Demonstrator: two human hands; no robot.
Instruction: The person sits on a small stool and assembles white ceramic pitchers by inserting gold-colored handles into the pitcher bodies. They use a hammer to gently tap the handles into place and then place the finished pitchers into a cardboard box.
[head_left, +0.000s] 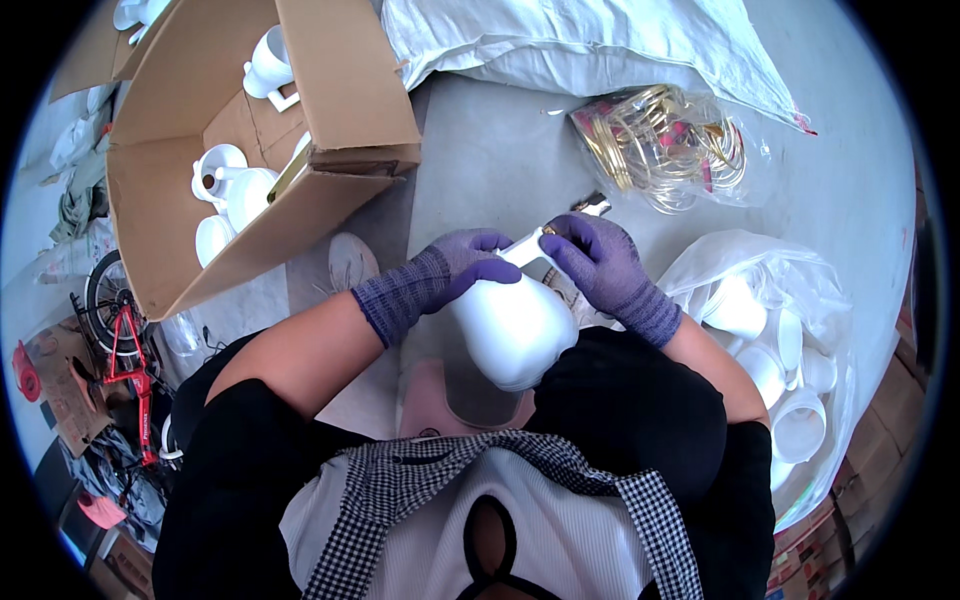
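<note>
A glossy white, bulb-shaped piece [515,335] with a straight tube-like arm sits above my lap. My left hand [465,265] is closed round that arm, thumb and fingers on either side. At the arm's far end, my right hand [605,262] pinches a small brass-coloured fitting [547,231]. Both hands wear purple-grey gloves. Just beyond the right fingers lies a metal object [596,204], partly hidden, whose kind I cannot make out.
At the left, an open cardboard box [350,100] holds several white pieces. A clear bag [790,265] of white parts stands at the right. Gold-coloured cables [660,140] lie bagged ahead, below a white sack [560,45]. A red bicycle [130,370] is far left.
</note>
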